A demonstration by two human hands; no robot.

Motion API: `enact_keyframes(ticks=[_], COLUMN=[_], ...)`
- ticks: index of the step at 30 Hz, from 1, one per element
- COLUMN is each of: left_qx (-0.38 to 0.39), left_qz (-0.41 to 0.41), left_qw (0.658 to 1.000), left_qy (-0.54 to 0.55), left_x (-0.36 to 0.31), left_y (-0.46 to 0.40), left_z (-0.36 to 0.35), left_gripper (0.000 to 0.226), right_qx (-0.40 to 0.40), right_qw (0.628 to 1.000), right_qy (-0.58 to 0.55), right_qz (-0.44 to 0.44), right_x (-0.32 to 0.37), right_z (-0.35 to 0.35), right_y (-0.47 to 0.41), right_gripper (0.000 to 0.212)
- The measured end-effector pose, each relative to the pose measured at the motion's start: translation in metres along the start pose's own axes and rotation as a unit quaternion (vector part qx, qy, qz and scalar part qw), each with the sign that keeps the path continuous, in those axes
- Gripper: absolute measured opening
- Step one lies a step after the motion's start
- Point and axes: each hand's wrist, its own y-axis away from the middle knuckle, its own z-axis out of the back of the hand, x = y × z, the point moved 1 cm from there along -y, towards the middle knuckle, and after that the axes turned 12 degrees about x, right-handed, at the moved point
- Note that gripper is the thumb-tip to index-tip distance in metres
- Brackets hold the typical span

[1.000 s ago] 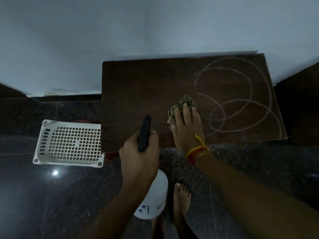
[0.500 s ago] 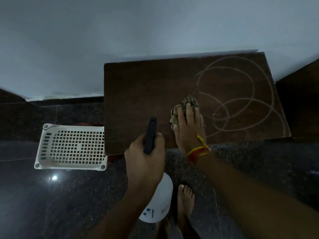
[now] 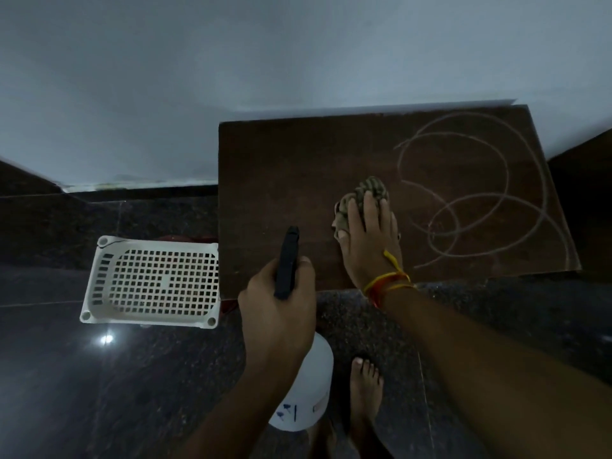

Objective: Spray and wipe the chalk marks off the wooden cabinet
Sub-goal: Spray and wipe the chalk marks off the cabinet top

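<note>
Right hand (image 3: 369, 240) presses flat, fingers straight, on a cloth (image 3: 362, 198) on the cabinet (image 3: 291, 180), beside chalk loops (image 3: 480, 193). Left hand (image 3: 278, 313) grips the sprayer (image 3: 303, 392).

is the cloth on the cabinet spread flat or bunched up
Bunched up. The cloth sits as a crumpled wad under the fingers of the right hand on the cabinet, left of the chalk marks.

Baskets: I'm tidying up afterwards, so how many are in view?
1. A white plastic basket sits upside down on the dark floor, left of the wooden cabinet.
</note>
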Motion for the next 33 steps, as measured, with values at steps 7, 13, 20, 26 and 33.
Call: enact_keyframes(ticks=[7, 13, 20, 26, 33], left_qx=[0.007, 0.013, 0.022, 0.022, 0.017], left_qz=[-0.001, -0.005, 0.01, 0.002, 0.003], left_qw=[1.0, 1.0, 1.0, 1.0, 1.0], left_qy=[0.012, 0.01, 0.0, 0.003, -0.02], left_x=[-0.004, -0.005, -0.01, -0.031, -0.045], left_y=[0.003, 0.007, 0.018, 0.023, 0.024], left_z=[0.0, -0.011, -0.037, -0.07, -0.111], left_gripper=[0.028, 0.028, 0.028, 0.026, 0.026], right_qx=[0.04, 0.022, 0.006, 0.018, 0.013], right_qw=[0.997, 0.998, 1.0, 0.995, 0.991], right_qy=[0.049, 0.038, 0.012, 0.03, -0.019], right_qz=[0.044, 0.038, 0.009, 0.089, 0.135], right_x=[-0.016, -0.028, -0.044, -0.066, -0.08], right_z=[-0.018, 0.004, -0.011, 0.001, -0.004], right_y=[0.052, 0.002, 0.049, 0.025, 0.04], right_gripper=[0.058, 0.055, 0.053, 0.057, 0.054])
